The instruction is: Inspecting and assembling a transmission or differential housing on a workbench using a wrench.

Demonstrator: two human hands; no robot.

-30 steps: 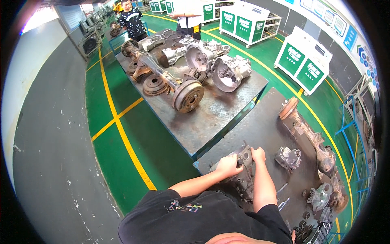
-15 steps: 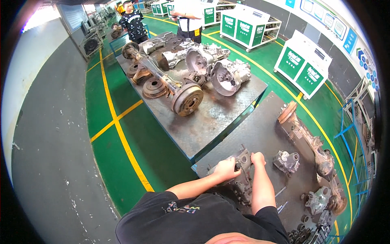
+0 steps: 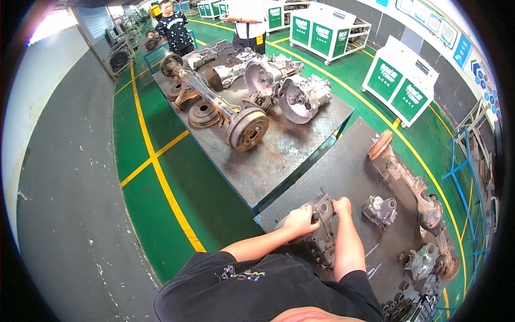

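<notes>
A dark grey cast metal housing [image 3: 325, 241] lies on the near steel bench [image 3: 289, 190] in front of me. My left hand [image 3: 300, 220] is closed on its left part, beside a short dark cylindrical fitting [image 3: 316, 216]. My right hand [image 3: 341, 206] has its fingers curled over the housing's upper right edge. A smaller grey housing [image 3: 380, 210] with a round opening stands to the right of my right hand, and slender metal tools [image 3: 374, 268] lie beside my right forearm.
A far bench [image 3: 236, 177] bears an axle with drum [image 3: 247, 129] and bell housings [image 3: 295, 99]. Another axle [image 3: 407, 182] and small parts [image 3: 399, 300] are at right. Two people [image 3: 174, 32] [image 3: 249, 29] stand beyond; wheeled cabinets [image 3: 397, 80] line the right side.
The person in the white top has raised a forearm. My hands remain on the housing with only a slight shift.
</notes>
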